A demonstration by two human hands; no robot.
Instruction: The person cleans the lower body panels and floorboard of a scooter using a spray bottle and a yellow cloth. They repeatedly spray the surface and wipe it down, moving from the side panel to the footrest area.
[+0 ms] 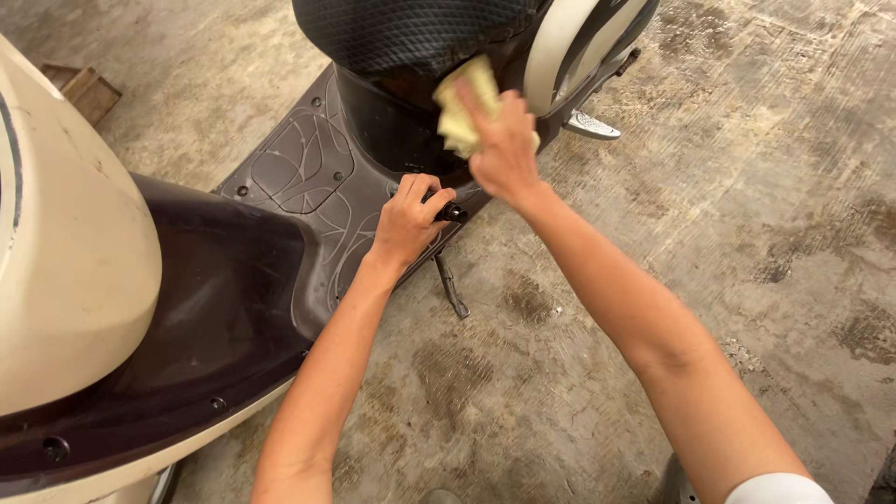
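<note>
Yellow cloth [464,105], bunched, pressed against scooter [308,177]

Place: an outdoor yard or open garage floor, the sort of spot where a scooter gets washed or serviced.
Ground: a rough concrete floor [747,187], scored with brush lines and blotched with dark damp-looking stains.
Vehicle: a cream and dark brown scooter [84,271] stands on that floor, with its patterned footboard [308,168], black quilted seat [411,33] and side stand [451,289] in view.
Other signs: a small wooden block [86,91] lies on the concrete at the upper left.
Light: even daylight, with no walls, shelves or furniture in view.
</note>
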